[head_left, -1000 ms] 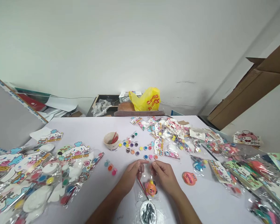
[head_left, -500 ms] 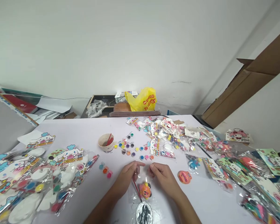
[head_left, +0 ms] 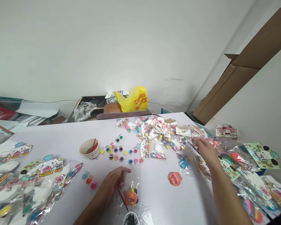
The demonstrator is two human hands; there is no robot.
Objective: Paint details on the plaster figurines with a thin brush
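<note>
Head view: the left hand (head_left: 117, 178) is half curled, index finger out, at the upper end of a red brush (head_left: 123, 199); whether it grips the brush, I cannot tell. Beside the brush, an orange toy (head_left: 131, 197) lies on the worktop (head_left: 159, 197), near a round mirror (head_left: 131, 219). The right hand (head_left: 202, 147), fingers loosely bent, is at the packets (head_left: 214, 142); its hold is unclear.
</note>
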